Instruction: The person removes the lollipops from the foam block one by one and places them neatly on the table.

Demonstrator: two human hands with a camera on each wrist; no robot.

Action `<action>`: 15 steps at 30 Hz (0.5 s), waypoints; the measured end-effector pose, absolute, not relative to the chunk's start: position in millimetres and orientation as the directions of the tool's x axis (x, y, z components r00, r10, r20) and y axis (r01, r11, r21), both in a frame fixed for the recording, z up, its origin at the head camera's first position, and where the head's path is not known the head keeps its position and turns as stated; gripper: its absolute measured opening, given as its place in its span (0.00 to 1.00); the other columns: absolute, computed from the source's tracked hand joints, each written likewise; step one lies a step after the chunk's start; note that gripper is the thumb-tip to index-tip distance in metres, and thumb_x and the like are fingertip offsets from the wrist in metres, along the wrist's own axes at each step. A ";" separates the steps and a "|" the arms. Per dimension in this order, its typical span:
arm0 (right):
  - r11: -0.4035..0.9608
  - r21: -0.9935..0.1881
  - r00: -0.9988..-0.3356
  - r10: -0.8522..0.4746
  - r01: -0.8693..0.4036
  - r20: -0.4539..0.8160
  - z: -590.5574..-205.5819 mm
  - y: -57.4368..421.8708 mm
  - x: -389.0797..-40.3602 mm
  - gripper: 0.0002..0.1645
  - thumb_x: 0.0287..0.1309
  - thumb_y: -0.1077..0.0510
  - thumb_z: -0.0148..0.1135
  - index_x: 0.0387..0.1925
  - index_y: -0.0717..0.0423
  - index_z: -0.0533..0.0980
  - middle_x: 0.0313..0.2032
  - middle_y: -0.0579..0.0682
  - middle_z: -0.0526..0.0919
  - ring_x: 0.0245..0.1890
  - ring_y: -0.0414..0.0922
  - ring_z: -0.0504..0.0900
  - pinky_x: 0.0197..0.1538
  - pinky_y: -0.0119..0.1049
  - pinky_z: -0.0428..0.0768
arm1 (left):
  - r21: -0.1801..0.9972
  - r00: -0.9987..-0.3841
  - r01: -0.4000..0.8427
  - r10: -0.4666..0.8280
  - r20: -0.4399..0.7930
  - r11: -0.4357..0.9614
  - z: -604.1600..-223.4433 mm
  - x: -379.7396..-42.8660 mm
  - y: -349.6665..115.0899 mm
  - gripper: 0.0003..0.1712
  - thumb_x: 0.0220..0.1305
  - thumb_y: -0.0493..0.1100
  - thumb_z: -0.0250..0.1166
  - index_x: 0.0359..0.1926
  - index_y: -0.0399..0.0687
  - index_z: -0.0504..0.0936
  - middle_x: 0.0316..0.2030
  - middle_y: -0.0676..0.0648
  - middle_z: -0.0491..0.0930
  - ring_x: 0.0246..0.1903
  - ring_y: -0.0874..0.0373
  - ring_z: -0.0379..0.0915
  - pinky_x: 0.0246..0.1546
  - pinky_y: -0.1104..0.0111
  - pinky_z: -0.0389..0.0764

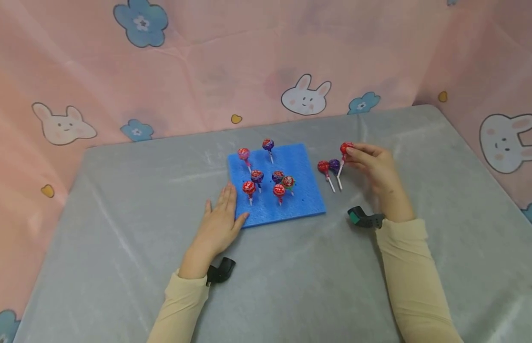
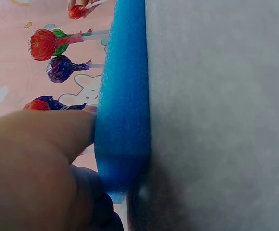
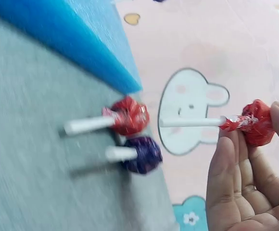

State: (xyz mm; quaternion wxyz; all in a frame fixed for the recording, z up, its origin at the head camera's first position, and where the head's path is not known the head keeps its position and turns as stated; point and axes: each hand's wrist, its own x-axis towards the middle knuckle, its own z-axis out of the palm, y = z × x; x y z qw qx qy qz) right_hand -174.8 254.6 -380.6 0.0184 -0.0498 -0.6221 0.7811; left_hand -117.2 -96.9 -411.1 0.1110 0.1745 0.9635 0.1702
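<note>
**Red lollipop held right of blue board**

In what looks like the pick-up step, the right hand pinches the crinkled, glossy wrapper, white stick slanting down; the next move likely calls for a straight, steady stick. The left hand, fingers extended, touches the board's left edge, fingertips hard to make out.

In the head view, the near edge of the tabletop is cut off, and so are both sleeves. Toward the tabletop's far edge, the standing lollipops have their lower stick ends hidden in the blue board; the print on their wrappers is too small to read. The left hand covers part of the board's left edge. In the left wrist view, its thumb partly hides some candies, and the right hand is cut by the top edge. In the right wrist view, two lying lollipops look blurred.
</note>
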 end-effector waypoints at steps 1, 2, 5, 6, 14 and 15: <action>-0.221 -0.974 -0.993 0.094 0.046 -0.068 -380.5 256.4 -174.7 0.05 0.56 0.65 0.64 0.29 0.55 0.84 0.30 0.46 0.85 0.28 0.40 0.82 0.38 0.28 0.80 | 0.365 -0.915 0.299 0.374 -0.154 0.882 -411.0 -117.1 -97.0 0.42 0.72 0.57 0.44 0.72 0.35 0.39 0.73 0.40 0.38 0.72 0.47 0.34 0.65 0.42 0.39; -0.213 -0.975 -0.992 0.099 0.059 -0.082 -380.6 258.2 -174.5 0.05 0.56 0.65 0.64 0.29 0.55 0.84 0.29 0.46 0.85 0.28 0.40 0.82 0.38 0.28 0.80 | 0.363 -0.915 0.301 0.375 -0.152 0.882 -411.0 -117.1 -97.2 0.42 0.73 0.57 0.44 0.72 0.35 0.39 0.73 0.40 0.38 0.71 0.47 0.34 0.65 0.42 0.39; -0.200 -0.975 -0.987 0.108 0.096 -0.119 -380.9 262.8 -173.8 0.04 0.56 0.64 0.65 0.28 0.54 0.84 0.29 0.45 0.85 0.27 0.40 0.81 0.36 0.27 0.80 | 0.365 -0.915 0.305 0.377 -0.145 0.880 -411.1 -117.2 -97.3 0.42 0.73 0.56 0.44 0.72 0.35 0.40 0.72 0.40 0.38 0.71 0.47 0.34 0.65 0.42 0.39; -0.193 -0.975 -0.985 0.111 0.107 -0.130 -381.0 263.9 -173.6 0.04 0.55 0.63 0.66 0.28 0.54 0.84 0.28 0.45 0.85 0.27 0.39 0.81 0.36 0.27 0.80 | 0.367 -0.915 0.305 0.378 -0.144 0.879 -410.9 -117.1 -97.2 0.42 0.73 0.56 0.44 0.72 0.35 0.40 0.72 0.40 0.38 0.71 0.47 0.34 0.65 0.42 0.39; -0.174 -0.972 -0.976 0.120 0.160 -0.183 -384.6 272.4 -173.1 0.03 0.54 0.61 0.68 0.27 0.54 0.84 0.28 0.44 0.85 0.26 0.39 0.82 0.35 0.27 0.80 | 0.364 -0.913 0.308 0.380 -0.147 0.879 -410.9 -116.1 -97.3 0.42 0.73 0.56 0.44 0.72 0.35 0.39 0.72 0.40 0.37 0.71 0.48 0.34 0.65 0.43 0.38; -0.172 -0.971 -0.973 0.126 0.169 -0.191 -385.4 272.9 -173.3 0.03 0.53 0.61 0.68 0.26 0.55 0.84 0.27 0.44 0.85 0.26 0.39 0.82 0.35 0.27 0.80 | 0.365 -0.914 0.308 0.380 -0.145 0.879 -410.9 -115.9 -97.4 0.42 0.73 0.56 0.44 0.72 0.35 0.39 0.72 0.40 0.37 0.71 0.48 0.34 0.65 0.42 0.38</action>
